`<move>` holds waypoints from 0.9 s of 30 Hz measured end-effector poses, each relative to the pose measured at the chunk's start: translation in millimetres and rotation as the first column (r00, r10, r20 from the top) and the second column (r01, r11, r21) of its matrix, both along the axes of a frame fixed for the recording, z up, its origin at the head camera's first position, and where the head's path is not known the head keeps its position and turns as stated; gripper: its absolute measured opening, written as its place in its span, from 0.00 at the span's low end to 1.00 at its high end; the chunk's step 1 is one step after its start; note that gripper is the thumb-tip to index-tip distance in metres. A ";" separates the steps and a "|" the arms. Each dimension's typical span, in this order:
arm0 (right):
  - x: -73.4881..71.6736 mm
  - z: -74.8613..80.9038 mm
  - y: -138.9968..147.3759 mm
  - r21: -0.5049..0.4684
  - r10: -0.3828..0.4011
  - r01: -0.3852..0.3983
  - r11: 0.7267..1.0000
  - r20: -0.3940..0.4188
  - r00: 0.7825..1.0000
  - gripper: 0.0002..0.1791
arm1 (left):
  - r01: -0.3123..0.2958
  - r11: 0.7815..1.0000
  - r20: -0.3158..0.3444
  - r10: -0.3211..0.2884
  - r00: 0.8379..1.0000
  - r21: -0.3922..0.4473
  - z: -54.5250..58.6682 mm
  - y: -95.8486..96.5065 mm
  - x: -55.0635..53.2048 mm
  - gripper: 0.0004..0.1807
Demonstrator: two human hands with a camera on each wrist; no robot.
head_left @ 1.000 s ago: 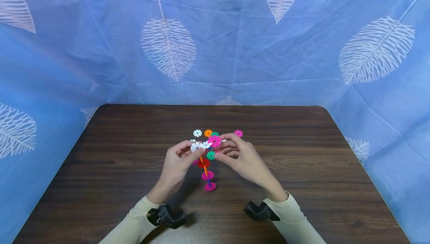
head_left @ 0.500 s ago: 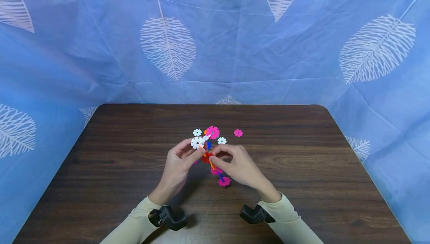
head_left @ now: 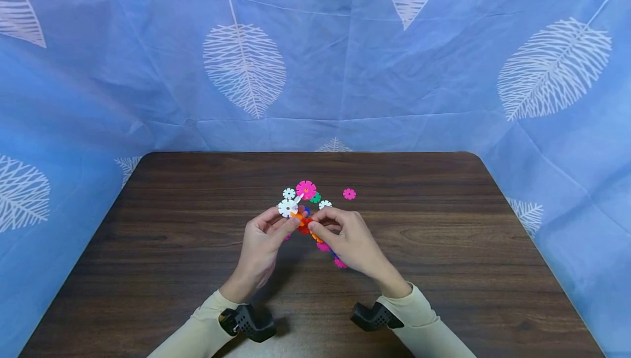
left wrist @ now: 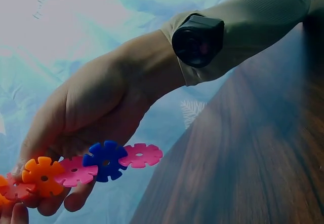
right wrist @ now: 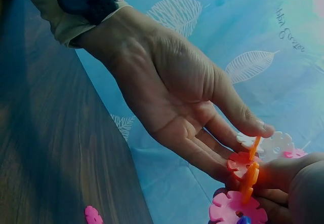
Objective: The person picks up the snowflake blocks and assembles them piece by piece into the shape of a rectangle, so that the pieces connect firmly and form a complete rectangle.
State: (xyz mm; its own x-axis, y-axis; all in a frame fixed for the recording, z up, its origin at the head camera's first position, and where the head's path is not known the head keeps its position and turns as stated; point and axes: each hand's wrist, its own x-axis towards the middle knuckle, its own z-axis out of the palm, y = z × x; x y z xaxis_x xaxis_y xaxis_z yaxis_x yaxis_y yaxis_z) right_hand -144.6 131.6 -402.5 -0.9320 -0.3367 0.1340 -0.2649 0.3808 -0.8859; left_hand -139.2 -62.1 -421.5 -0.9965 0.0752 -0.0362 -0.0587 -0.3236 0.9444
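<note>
Above the wooden table (head_left: 197,194), the left hand (head_left: 261,243) and right hand (head_left: 352,240) both pinch a chain of linked discs (left wrist: 106,160), thumbs nearly closed on fingers, around its red disc (head_left: 305,227). Fingers partly hide the chain; the left wrist view cuts off one end. A small pink disc (head_left: 349,194) lies beyond.

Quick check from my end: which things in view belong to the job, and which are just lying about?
In the job:
left hand
right hand
joined discs they hold

Seemingly loose, perhaps spares:
lone pink disc
partly hidden green disc
farther white disc
nearer white disc
</note>
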 end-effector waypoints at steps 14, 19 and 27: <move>-4.4 4.9 14.9 -0.047 0.093 -0.086 0.995 0.159 0.983 0.18 | -0.020 0.996 -0.078 0.027 0.997 0.085 2.3 -8.0 -3.7 0.19; -6.7 5.0 19.3 -0.030 0.116 -0.112 0.993 0.174 0.978 0.19 | -0.018 0.995 -0.095 0.028 0.995 0.102 4.4 -11.4 -4.8 0.22; -9.0 2.1 18.4 -0.038 0.070 -0.066 0.997 0.124 0.990 0.14 | 0.017 0.998 -0.085 -0.012 0.996 0.059 5.2 -11.0 -4.3 0.23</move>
State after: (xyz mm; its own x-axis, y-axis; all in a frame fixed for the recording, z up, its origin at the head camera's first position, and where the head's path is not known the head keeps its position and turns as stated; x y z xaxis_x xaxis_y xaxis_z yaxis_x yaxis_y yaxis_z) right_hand -153.7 150.0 -400.4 -0.9173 -0.3970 0.0302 -0.1756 0.3351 -0.9257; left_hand -143.5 -73.1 -416.3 -0.9946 0.0892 0.0530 0.0153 -0.3796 0.9250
